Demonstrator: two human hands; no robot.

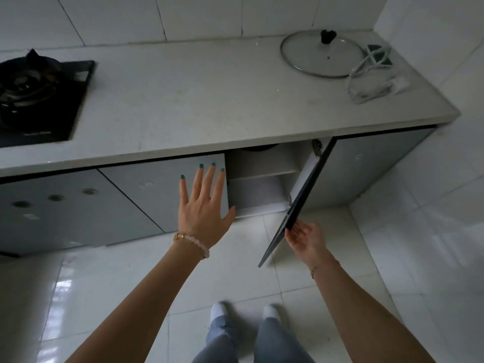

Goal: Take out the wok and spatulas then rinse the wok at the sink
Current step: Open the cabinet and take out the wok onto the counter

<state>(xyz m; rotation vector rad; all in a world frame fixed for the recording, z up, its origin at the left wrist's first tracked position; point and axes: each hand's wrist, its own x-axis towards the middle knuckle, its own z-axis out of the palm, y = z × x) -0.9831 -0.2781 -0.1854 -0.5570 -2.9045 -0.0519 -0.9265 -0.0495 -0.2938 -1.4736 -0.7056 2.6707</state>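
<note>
A cabinet door (pixel 298 203) under the white countertop (pixel 199 100) stands swung open, and my right hand (pixel 305 238) grips its lower outer edge. My left hand (pixel 203 205) is spread flat with fingers apart in front of the neighbouring shut door, just left of the open compartment (pixel 259 179). Inside I see a pale shelf and, on its upper level, a dark rounded edge (pixel 260 147) that may be the wok; most of it is hidden by the counter. No spatulas or sink are in view.
A black gas hob (pixel 39 100) sits at the counter's left. A glass lid (pixel 320 55) with a black knob and a small device with a coiled white cable (pixel 374 74) lie at the right. Tiled walls close off the right side; glossy floor tiles lie below.
</note>
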